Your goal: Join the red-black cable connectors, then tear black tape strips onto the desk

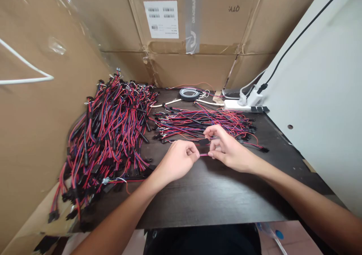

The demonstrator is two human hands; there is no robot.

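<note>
My left hand (182,157) is closed in a pinch on a thin bundle of wires (204,154) above the table's middle. On the other side of a short bare stretch of these wires, the thumb and a finger of my right hand (226,149) pinch them too. A small black piece (204,142) that looks like tape sits at my right index fingertip, just above the wires. Past my left wrist, red and black wires with a white connector (106,180) lie on the table; whether they join the held bundle is hidden.
A large heap of red, blue and black wire harnesses (113,123) fills the left side. Behind my hands lies a flatter row of harnesses (192,121). Farther back are a black tape roll (189,94) and a white power strip (236,105). Cardboard (195,70) walls the back.
</note>
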